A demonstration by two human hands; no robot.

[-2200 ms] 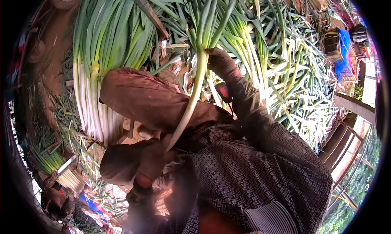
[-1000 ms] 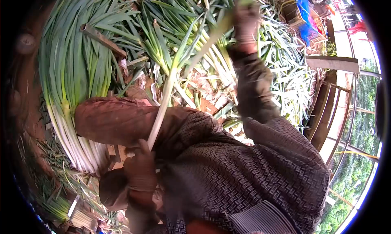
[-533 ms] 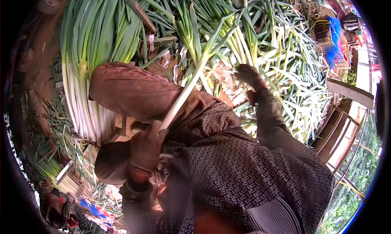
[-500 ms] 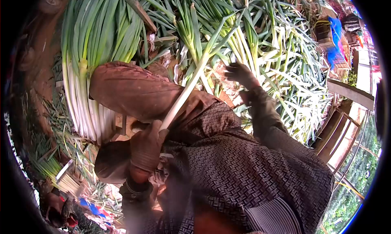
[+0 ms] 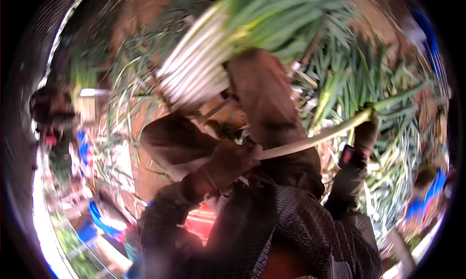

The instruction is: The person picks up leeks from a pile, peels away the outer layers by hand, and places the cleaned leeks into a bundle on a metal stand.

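A long green-topped stalk, pale at its lower end, lies across in front of my body. My left hand, gloved, is closed round its white end. At the right, my right hand is closed round the stalk where white turns to green. Beyond my knees a big bundle of the same stalks rests with white ends to the left and green leaves to the upper right, blurred by motion. More loose stalks lie beyond my right hand.
Leafy stalks cover the ground at the right. A smaller bundle stands at the far left near a person. A blue basin is at the lower left, and a red object shows beside my body.
My right hand was open and away from the stalk; now it grips it near the leaves. The stalk has swung from upright toward level, and the whole view has turned.
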